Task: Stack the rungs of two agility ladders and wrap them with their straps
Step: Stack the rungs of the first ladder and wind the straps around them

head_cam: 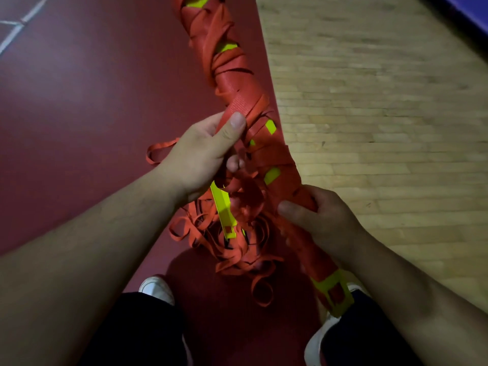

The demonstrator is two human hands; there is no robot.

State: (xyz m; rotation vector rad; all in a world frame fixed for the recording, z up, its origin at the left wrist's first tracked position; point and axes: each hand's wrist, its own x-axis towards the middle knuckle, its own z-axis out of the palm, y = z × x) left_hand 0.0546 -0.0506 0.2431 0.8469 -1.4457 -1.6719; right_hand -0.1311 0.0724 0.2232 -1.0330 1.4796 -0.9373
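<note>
A long bundle of stacked yellow rungs [232, 83] runs from the top centre down to the lower right, wound in orange strap. Yellow shows through gaps in the wrap. My left hand [200, 157] pinches a flat orange strap [237, 107] against the bundle near its middle, thumb on top. Gripping the lower part of the bundle is my right hand [319, 220]. A yellow rung end [335, 294] sticks out below that hand. One loose yellow rung [223, 210] hangs beneath my left hand, above a tangled pile of orange straps [237, 241] on the floor.
I stand on a dark red mat [79, 114] beside a wooden floor [383, 114]. My white shoes [155, 287] and dark trouser legs are at the bottom of the view. A purple edge [470, 11] lies at the top right.
</note>
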